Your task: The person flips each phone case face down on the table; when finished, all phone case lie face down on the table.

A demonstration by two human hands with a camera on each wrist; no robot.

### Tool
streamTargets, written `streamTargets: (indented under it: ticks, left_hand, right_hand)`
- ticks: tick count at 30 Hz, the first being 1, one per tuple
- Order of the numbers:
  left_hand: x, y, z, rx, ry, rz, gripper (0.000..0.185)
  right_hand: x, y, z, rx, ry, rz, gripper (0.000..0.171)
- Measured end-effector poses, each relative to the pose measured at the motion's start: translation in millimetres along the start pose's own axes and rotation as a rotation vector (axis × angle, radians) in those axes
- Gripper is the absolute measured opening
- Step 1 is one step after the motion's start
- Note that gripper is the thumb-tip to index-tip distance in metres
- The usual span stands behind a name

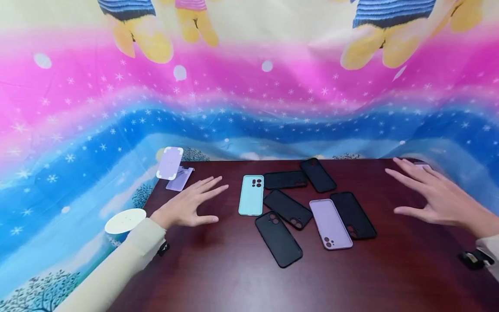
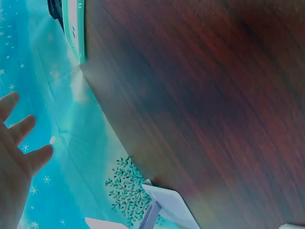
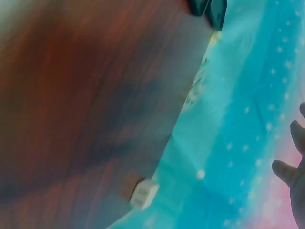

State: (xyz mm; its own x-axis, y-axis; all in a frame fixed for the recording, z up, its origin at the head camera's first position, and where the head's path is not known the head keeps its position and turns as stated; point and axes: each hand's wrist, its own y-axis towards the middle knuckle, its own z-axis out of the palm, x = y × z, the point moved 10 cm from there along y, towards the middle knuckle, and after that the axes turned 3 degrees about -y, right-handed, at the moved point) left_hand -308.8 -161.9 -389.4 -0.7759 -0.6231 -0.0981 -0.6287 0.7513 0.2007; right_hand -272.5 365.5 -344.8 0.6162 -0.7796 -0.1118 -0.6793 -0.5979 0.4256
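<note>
Right of frame centre, a lilac case (image 1: 330, 224) is touching a black case (image 1: 354, 215), risking snagging when lifted; left grip (image 1: 188, 206) and right grip (image 1: 438, 197) are hanging wide.

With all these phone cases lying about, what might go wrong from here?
The left hand hovers close to the lilac stand, which sits near the edge of the table; a careless sweep might knock it off. The lilac case lies right up against a black case, so lifting one could drag the other along.
</note>
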Motion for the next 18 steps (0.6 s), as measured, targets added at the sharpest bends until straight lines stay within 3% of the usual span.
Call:
streamTargets:
  ticks: [4,7,13,18]
  left_hand:
    - [-2.8,-2.0,-1.1,-0.016,-0.020,0.002,0.083]
    - [-4.0,-2.8,-0.2,-0.028,-0.010,-0.005,0.074]
    - [-6.1,-0.5,10.0,-0.013,-0.056,-0.037,0.039]
    - [-11.2,1.7,16.4,0.009,-0.102,-0.055,0.011]
  right_hand:
    - [6,25,10,0.010,0.052,0.011,0.099]
    - [8,46,17,0.011,0.152,0.052,0.092]
    - [0,83,39,0.002,0.318,0.166,0.058]
    - [12,118,56,0.006,0.392,0.120,0.031]
